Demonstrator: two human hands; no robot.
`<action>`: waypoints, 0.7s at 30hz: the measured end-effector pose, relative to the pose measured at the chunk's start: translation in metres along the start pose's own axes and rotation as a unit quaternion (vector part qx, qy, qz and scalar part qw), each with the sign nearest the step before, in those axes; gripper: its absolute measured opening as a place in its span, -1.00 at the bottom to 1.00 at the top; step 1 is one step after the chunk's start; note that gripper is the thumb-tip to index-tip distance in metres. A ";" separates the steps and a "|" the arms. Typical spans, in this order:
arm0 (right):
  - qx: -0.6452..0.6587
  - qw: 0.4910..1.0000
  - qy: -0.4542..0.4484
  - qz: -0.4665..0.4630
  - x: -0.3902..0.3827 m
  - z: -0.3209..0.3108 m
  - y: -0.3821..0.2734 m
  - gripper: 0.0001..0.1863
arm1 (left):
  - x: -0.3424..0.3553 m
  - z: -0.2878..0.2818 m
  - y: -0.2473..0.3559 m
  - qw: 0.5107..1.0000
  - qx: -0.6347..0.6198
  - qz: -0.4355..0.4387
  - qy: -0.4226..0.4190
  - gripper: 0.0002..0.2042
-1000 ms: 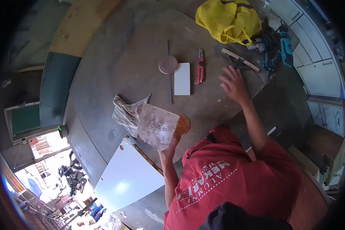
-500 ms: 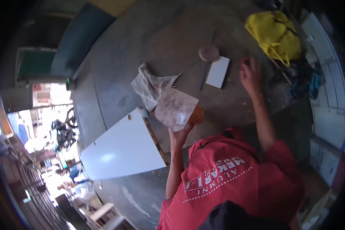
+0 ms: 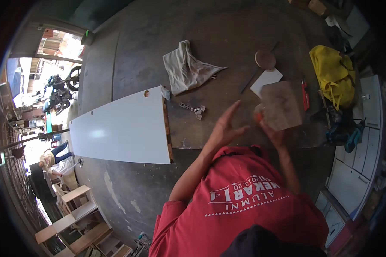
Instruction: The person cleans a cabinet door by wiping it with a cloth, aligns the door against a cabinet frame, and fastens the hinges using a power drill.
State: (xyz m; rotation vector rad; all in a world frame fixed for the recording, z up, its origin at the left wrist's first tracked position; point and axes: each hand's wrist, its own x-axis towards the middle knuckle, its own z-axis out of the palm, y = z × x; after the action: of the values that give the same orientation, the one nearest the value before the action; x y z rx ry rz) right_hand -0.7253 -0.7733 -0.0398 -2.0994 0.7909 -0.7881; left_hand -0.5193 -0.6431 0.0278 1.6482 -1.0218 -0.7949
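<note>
My right hand [image 3: 271,132] grips a worn, rectangular brownish board [image 3: 282,105] by an orange piece at its lower left, above the table. My left hand [image 3: 227,128] is open and empty, fingers spread, left of the board. A metal hinge [image 3: 193,109] lies left of it, below a crumpled grey-white cloth [image 3: 184,68]. Behind the board are a small white panel [image 3: 266,81], a round brownish disc [image 3: 265,59] and a thin dark strip [image 3: 250,82]. A red utility knife [image 3: 305,94] lies to its right.
A large white panel [image 3: 118,128] lies at left. A yellow bag [image 3: 332,73] and teal power tools [image 3: 352,138] sit at right beside white cabinets [image 3: 351,177]. Wooden shelf units [image 3: 81,214] stand lower left. A person [image 3: 51,158] and motorbike [image 3: 58,94] are in the background.
The board has passed from my left hand to my right and moved rightward. My left hand has opened. The cloth now lies apart from the board, and the hinge shows. The view has swung.
</note>
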 end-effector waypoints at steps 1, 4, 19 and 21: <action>0.027 0.996 0.072 0.042 -0.004 -0.004 0.009 -0.37 | -0.004 -0.010 -0.010 0.999 0.035 -0.013 0.017 -0.36; -0.003 0.967 0.223 0.123 0.018 -0.040 0.017 -0.39 | -0.019 -0.041 -0.057 0.982 0.077 -0.067 0.157 -0.43; -0.161 0.916 0.326 0.169 -0.057 -0.008 0.037 -0.24 | -0.023 -0.073 -0.106 0.898 0.374 -0.119 0.202 -0.57; -0.161 0.923 0.301 0.175 -0.070 -0.004 0.030 -0.26 | -0.026 -0.077 -0.069 0.964 -0.043 -0.169 0.199 -0.69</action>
State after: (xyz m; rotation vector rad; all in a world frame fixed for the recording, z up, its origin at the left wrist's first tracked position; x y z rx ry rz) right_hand -0.7798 -0.7397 -0.0808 -1.8997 1.6754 -1.1794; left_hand -0.4466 -0.5787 -0.0162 1.8361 -0.4233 -0.6753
